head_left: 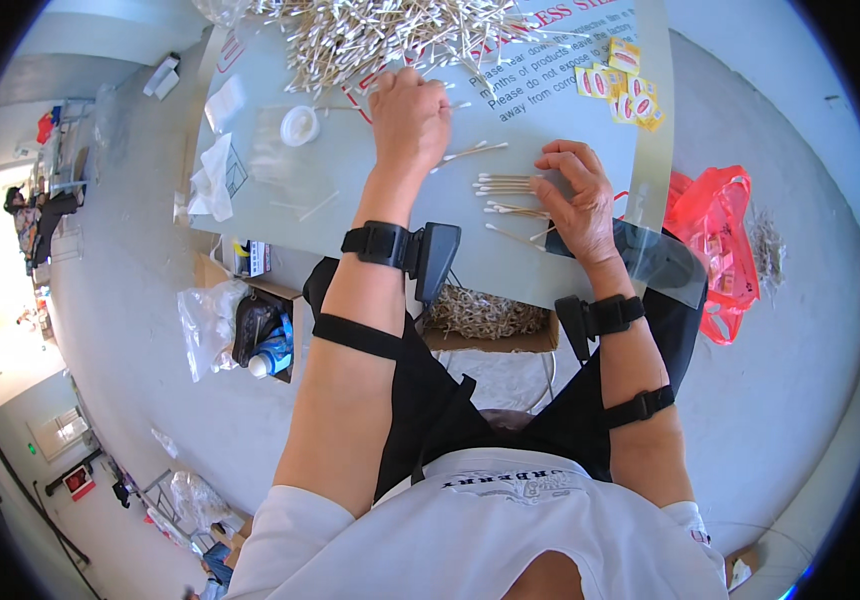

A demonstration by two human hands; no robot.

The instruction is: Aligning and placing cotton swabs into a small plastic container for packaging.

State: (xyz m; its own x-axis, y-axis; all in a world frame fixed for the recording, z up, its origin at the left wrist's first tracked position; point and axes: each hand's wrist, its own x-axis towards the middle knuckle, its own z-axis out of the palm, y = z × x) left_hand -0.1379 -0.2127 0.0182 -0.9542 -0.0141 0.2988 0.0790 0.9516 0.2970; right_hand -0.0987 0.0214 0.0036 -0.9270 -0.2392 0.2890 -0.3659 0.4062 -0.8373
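A large heap of cotton swabs (390,40) covers the far part of the sheet-topped table (340,190). My left hand (410,120) is at the heap's near edge, fingers curled down and tips hidden, with loose swabs on either side. Nearer me on the right, my right hand (580,195) has its thumb and fingers around the right ends of a row of swabs (505,184), their white tips pointing left. Below that row lie a few more swabs (515,210), partly by the palm. Between the hands rests a small group of loose swabs (475,152).
Yellow-and-white packets (625,90) lie at the far right of the table. On the left are a round white container (299,126) and crumpled tissue (212,180). A box of swabs (485,318) stands below the table edge; a red plastic bag (720,250) hangs at right.
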